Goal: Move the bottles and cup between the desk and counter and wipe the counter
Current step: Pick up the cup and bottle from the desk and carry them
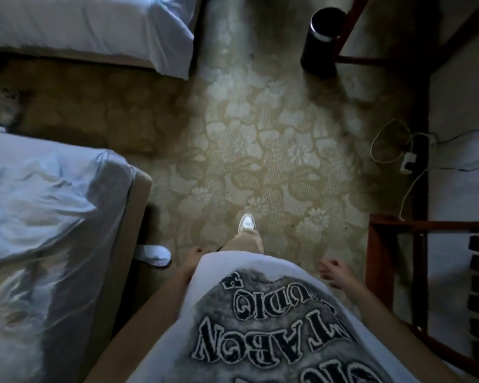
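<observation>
The person is standing on the flowery carpet (260, 134) between two beds. The left hand (191, 258) is hanging by the hip, half hidden by the white shirt (260, 313), so I cannot tell its grip. The right hand (333, 272) is hanging loose, its grip holding nothing. A wooden chair (426, 258) is just right of it. No bottles or cup are showing.

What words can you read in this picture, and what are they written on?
"TABON": big outlined letters on the front of the white T-shirt, upside down from the camera; the start of the word is hidden in a fold.
"UDIO": a smaller line on the same print, its first letters hidden and blurred.
A further line at the bottom edge of the shirt is cut off, not readable.
No readable text on the white shoe, the dark bin or the beds.
</observation>
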`<act>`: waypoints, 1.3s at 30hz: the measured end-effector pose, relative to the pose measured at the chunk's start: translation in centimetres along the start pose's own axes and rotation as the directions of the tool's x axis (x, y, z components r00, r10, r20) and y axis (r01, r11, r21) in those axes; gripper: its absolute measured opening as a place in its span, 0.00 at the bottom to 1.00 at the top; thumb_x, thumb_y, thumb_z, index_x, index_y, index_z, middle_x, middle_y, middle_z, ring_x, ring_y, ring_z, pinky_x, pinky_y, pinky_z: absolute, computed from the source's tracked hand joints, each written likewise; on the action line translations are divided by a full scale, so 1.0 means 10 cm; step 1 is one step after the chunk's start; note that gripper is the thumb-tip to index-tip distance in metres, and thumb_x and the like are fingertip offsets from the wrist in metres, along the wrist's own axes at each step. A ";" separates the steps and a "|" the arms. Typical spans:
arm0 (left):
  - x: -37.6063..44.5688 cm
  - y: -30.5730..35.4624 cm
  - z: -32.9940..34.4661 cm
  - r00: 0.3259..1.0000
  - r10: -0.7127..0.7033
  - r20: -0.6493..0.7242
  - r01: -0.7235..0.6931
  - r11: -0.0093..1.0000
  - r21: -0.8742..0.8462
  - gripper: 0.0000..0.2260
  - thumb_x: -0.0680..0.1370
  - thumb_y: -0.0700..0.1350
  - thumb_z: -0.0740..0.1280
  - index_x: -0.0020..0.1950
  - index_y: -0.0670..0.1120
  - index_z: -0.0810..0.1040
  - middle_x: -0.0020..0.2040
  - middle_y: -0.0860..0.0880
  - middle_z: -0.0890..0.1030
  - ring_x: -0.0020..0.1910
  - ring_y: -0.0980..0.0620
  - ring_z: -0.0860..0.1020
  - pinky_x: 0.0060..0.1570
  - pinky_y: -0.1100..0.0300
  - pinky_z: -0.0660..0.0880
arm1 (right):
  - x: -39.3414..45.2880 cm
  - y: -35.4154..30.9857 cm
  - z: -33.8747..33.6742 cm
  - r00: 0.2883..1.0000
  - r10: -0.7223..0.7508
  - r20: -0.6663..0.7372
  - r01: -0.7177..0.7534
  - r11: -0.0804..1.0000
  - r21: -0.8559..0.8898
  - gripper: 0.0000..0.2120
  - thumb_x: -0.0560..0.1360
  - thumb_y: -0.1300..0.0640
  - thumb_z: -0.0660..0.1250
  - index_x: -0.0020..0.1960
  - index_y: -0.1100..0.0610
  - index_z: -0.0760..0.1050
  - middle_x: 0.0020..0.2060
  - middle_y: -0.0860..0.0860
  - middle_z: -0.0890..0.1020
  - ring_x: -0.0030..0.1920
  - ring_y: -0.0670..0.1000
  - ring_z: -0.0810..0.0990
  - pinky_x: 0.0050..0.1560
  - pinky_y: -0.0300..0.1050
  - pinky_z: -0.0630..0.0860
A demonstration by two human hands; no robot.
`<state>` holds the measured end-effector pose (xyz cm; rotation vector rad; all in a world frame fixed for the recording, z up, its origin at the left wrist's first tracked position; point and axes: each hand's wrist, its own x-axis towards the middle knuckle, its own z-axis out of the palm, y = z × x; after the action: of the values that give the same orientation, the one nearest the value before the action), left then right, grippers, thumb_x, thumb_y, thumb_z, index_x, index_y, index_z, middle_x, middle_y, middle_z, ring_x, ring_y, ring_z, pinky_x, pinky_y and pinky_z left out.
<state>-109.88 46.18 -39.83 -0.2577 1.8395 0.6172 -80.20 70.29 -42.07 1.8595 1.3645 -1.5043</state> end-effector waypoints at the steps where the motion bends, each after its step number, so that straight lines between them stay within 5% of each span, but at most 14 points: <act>1: 0.12 0.40 -0.05 0.998 0.066 0.002 -0.066 0.998 0.005 0.10 0.82 0.41 0.61 0.40 0.44 0.71 0.35 0.46 0.71 0.31 0.53 0.73 0.31 0.63 0.71 | 0.08 -0.15 -0.11 0.999 0.044 -0.021 -0.044 0.999 0.022 0.13 0.80 0.53 0.62 0.56 0.63 0.75 0.42 0.56 0.81 0.43 0.55 0.79 0.46 0.49 0.74; 3: 0.33 1.25 -0.19 0.993 0.117 0.017 -0.119 0.988 0.101 0.12 0.82 0.44 0.61 0.38 0.45 0.70 0.33 0.45 0.70 0.24 0.56 0.70 0.28 0.64 0.63 | 0.34 -0.50 -0.33 0.995 0.058 -0.076 -0.054 0.997 0.055 0.12 0.80 0.55 0.62 0.54 0.64 0.75 0.43 0.58 0.80 0.42 0.56 0.78 0.49 0.54 0.76; 6: 0.60 2.63 -0.33 0.960 0.278 -0.016 -0.273 0.950 0.154 0.07 0.82 0.46 0.61 0.47 0.44 0.73 0.36 0.48 0.77 0.31 0.54 0.73 0.31 0.62 0.66 | 0.55 -1.12 -0.58 0.992 0.067 -0.107 -0.060 0.996 0.067 0.06 0.79 0.54 0.61 0.50 0.57 0.73 0.47 0.58 0.79 0.46 0.58 0.77 0.49 0.54 0.75; 10: 1.08 3.89 -0.42 0.944 0.329 -0.001 -0.324 0.930 0.174 0.06 0.82 0.47 0.61 0.49 0.45 0.75 0.38 0.50 0.79 0.33 0.54 0.75 0.32 0.62 0.67 | 1.11 -2.09 -0.84 0.994 0.043 -0.100 -0.035 0.996 0.085 0.08 0.79 0.55 0.61 0.45 0.57 0.74 0.44 0.59 0.80 0.40 0.56 0.76 0.43 0.49 0.73; 13: 1.44 4.53 -0.37 0.959 0.278 -0.056 -0.271 0.955 0.118 0.07 0.82 0.46 0.61 0.44 0.47 0.74 0.36 0.50 0.78 0.30 0.55 0.73 0.29 0.64 0.63 | 1.64 -2.99 -1.11 0.995 0.011 -0.099 -0.001 0.994 0.106 0.07 0.79 0.55 0.62 0.52 0.59 0.75 0.46 0.59 0.79 0.41 0.54 0.76 0.40 0.46 0.72; 18: 1.67 5.08 -0.31 0.992 0.046 -0.122 -0.048 0.999 -0.013 0.11 0.82 0.45 0.62 0.41 0.44 0.74 0.31 0.48 0.73 0.21 0.57 0.69 0.24 0.67 0.61 | 2.29 -4.77 -1.70 0.995 -0.081 -0.064 0.088 0.990 0.114 0.08 0.79 0.56 0.63 0.48 0.61 0.75 0.41 0.57 0.81 0.41 0.56 0.78 0.47 0.51 0.76; 21: 1.83 5.47 -0.33 0.996 -0.017 -0.093 0.014 0.999 -0.033 0.11 0.80 0.45 0.64 0.47 0.36 0.77 0.40 0.42 0.78 0.33 0.50 0.76 0.34 0.58 0.69 | 2.45 -6.01 -2.10 0.971 -0.227 -0.074 0.234 0.967 0.099 0.06 0.80 0.60 0.61 0.45 0.60 0.72 0.38 0.55 0.78 0.37 0.51 0.76 0.36 0.42 0.72; 25: 2.12 6.41 -0.35 0.993 0.017 -0.121 -0.025 0.998 -0.065 0.08 0.80 0.44 0.64 0.45 0.41 0.76 0.43 0.43 0.78 0.38 0.50 0.75 0.37 0.57 0.68 | 2.89 -7.25 -2.48 0.929 -0.361 -0.079 0.367 0.927 0.079 0.04 0.79 0.59 0.64 0.48 0.59 0.75 0.41 0.57 0.82 0.36 0.49 0.79 0.40 0.42 0.75; 28: 2.56 7.12 -0.40 0.996 0.024 -0.087 -0.022 0.999 0.027 0.07 0.80 0.42 0.64 0.43 0.41 0.76 0.41 0.46 0.76 0.41 0.49 0.75 0.40 0.57 0.69 | 3.14 -7.86 -2.63 0.938 -0.336 -0.082 0.342 0.937 0.073 0.05 0.79 0.58 0.63 0.50 0.58 0.75 0.41 0.55 0.81 0.36 0.48 0.78 0.33 0.38 0.69; 31: 3.05 7.95 -0.58 0.999 -0.002 -0.051 0.005 0.998 0.058 0.09 0.79 0.45 0.66 0.40 0.51 0.73 0.49 0.46 0.77 0.43 0.50 0.75 0.53 0.56 0.75 | 3.47 -8.23 -2.70 0.964 -0.243 -0.109 0.254 0.962 0.102 0.06 0.79 0.59 0.63 0.52 0.61 0.74 0.41 0.56 0.80 0.34 0.48 0.76 0.31 0.38 0.68; 35: 3.55 9.36 -0.86 1.000 0.011 0.007 -0.012 0.988 0.154 0.10 0.81 0.42 0.63 0.40 0.44 0.72 0.30 0.49 0.75 0.25 0.57 0.70 0.26 0.64 0.66 | 3.72 -8.54 -2.76 0.991 -0.072 -0.115 0.091 0.982 0.167 0.06 0.80 0.60 0.62 0.52 0.63 0.73 0.34 0.54 0.79 0.30 0.50 0.74 0.28 0.40 0.66; 39: 3.87 11.11 -1.01 0.986 0.166 0.031 -0.169 0.961 0.217 0.09 0.82 0.45 0.61 0.44 0.44 0.72 0.29 0.50 0.74 0.24 0.54 0.70 0.27 0.66 0.61 | 3.88 -9.25 -2.98 0.984 -0.024 -0.178 0.083 0.938 0.336 0.08 0.79 0.63 0.62 0.53 0.69 0.73 0.34 0.55 0.77 0.30 0.50 0.73 0.27 0.37 0.70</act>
<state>-183.13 138.74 -41.49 0.0496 1.9119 0.5236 -145.14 152.27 -41.83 2.2253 1.3001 -1.7348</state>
